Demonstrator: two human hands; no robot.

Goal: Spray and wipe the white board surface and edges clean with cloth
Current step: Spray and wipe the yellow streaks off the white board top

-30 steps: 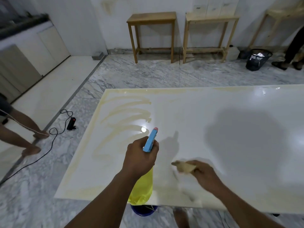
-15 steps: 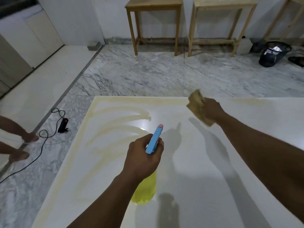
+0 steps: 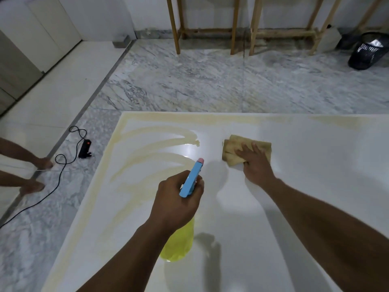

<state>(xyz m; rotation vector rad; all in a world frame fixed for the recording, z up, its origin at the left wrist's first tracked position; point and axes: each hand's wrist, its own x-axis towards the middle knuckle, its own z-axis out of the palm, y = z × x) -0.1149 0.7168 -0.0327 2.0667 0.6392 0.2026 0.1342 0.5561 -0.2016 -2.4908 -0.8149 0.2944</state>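
Two hands are busy over the white board [image 3: 273, 207]. The left hand [image 3: 179, 204] is clenched around the spray bottle [image 3: 185, 224], its blue head pointing away from the wrist, the yellow body hanging below the fist. The right hand [image 3: 253, 163] lies flat with fingers spread on the folded cloth [image 3: 232, 149], pressing it to the board. I judge the wiping step is in hand. Yellowish smears [image 3: 151, 157] lie to the left of the cloth, so the next move probably calls for a firm sweep that way. The board's near and right edges are cut off, and the trigger finger is hidden.
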